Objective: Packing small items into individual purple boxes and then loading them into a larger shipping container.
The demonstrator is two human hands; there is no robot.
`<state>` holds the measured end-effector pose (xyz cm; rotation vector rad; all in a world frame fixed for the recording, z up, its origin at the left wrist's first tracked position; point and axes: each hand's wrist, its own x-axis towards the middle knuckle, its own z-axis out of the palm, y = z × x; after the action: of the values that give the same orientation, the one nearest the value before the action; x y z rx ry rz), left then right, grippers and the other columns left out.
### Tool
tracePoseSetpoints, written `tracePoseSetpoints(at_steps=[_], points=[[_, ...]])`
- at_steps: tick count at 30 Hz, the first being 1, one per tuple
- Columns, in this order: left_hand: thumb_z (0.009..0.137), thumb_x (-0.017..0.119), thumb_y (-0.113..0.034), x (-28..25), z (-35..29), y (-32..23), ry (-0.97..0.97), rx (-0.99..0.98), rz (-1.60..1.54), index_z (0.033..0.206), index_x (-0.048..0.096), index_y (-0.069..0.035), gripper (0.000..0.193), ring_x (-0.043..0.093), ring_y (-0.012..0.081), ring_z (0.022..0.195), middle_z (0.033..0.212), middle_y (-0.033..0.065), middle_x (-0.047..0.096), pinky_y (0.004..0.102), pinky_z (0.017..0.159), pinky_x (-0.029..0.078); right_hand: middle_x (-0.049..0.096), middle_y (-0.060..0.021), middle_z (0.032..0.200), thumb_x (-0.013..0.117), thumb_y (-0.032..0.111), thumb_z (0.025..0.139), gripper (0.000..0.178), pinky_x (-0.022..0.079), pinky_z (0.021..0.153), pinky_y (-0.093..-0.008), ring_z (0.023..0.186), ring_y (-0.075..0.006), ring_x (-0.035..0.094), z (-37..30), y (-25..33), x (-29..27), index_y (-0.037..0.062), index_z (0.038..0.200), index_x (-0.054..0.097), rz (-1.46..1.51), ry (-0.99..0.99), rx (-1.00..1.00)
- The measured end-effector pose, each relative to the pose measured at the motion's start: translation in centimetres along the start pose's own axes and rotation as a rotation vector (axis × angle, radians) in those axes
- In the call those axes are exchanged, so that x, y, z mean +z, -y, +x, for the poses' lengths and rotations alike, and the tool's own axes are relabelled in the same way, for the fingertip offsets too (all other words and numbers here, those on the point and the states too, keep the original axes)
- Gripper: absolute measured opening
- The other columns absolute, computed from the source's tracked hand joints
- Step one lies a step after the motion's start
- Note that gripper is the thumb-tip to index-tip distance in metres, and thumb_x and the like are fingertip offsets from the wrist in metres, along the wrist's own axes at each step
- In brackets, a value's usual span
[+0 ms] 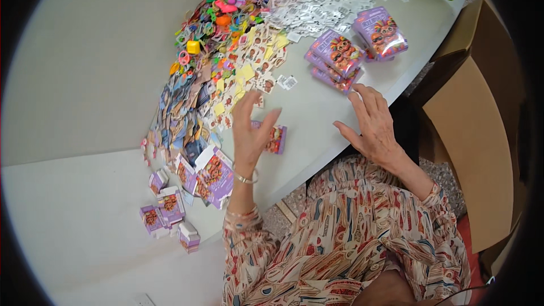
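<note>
The left hand is raised with its fingers spread and slightly curled, holding nothing; just behind it a small purple box lies flat on the white table, partly hidden by the palm. The right hand rests open near the table's edge, fingers splayed and empty, its fingertips just short of a stack of purple packets. A second stack of purple packets sits a little farther back. To the left of the left hand, flattened purple cartons and a few small folded boxes are scattered near the wrist with its bracelet. Beyond them stretches a long heap of printed cards, then bright plastic trinkets and small clear sachets. A brown cardboard box stands to the right of the table
</note>
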<state>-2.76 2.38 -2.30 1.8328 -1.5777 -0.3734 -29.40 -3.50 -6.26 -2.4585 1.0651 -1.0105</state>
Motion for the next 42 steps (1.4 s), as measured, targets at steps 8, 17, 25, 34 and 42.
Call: tracePoseSetpoints(at_steps=[8, 17, 25, 34, 42], points=[[0.067, 0.081, -0.038, 1.2, -8.2, 1.8, 0.040, -0.136, 0.263, 0.140, 0.030, 0.003, 0.099, 0.036, 0.0432, 0.126, 0.137, 0.0275, 0.038, 0.0495, 0.103, 0.030, 0.050, -0.0209, 0.116, 0.076, 0.020, 0.073, 0.061, 0.045, 0.088, -0.0430, 0.104, -0.0378, 0.050, 0.8, 2.6, 2.5, -0.0071, 0.118, 0.045, 0.264, 0.173, -0.092], [0.070, 0.074, -0.021, 6.8, -7.2, -3.8, -0.107, 0.292, 0.379, 0.140, 0.033, -0.007, 0.083, 0.035, 0.0399, 0.125, 0.141, 0.0256, 0.032, 0.0500, 0.102, 0.028, 0.049, -0.0255, 0.111, 0.075, 0.029, 0.071, 0.079, 0.044, 0.088, -0.0437, 0.101, -0.0397, 0.050, 0.9, 3.5, 4.4, -0.0096, 0.127, 0.034, 0.392, 0.290, 0.034], [0.073, 0.076, -0.015, 3.7, -3.4, -4.5, 0.014, 0.291, -0.037, 0.129, 0.047, -0.002, 0.065, 0.039, 0.0394, 0.127, 0.138, 0.0220, 0.041, 0.0451, 0.097, 0.041, 0.051, -0.0239, 0.112, 0.074, 0.022, 0.070, 0.082, 0.048, 0.082, -0.0424, 0.097, -0.0400, 0.056, 0.6, 1.3, 2.8, -0.0064, 0.133, 0.029, 0.443, 0.251, 0.302], [0.077, 0.069, -0.013, 7.5, 5.0, 3.9, -0.085, 0.195, 0.347, 0.096, 0.063, -0.005, 0.021, 0.055, 0.0303, 0.087, 0.092, 0.0116, 0.061, 0.0423, 0.077, 0.044, 0.048, -0.0210, 0.114, 0.079, 0.019, 0.070, 0.081, 0.047, 0.086, -0.0398, 0.101, -0.0360, 0.054, -0.9, 0.9, 2.6, -0.0005, 0.132, 0.031, 0.470, 0.120, 0.120], [0.077, 0.068, -0.009, 8.5, 5.8, 4.6, -0.056, 0.247, 0.392, 0.082, 0.060, -0.007, 0.010, 0.054, 0.0279, 0.075, 0.077, 0.0074, 0.060, 0.0403, 0.067, 0.043, 0.040, -0.0224, 0.131, 0.081, 0.003, 0.060, 0.098, 0.044, 0.095, -0.0418, 0.112, -0.0331, 0.051, -1.7, -0.5, 4.1, 0.0088, 0.137, 0.021, 0.707, 0.001, -0.111]])
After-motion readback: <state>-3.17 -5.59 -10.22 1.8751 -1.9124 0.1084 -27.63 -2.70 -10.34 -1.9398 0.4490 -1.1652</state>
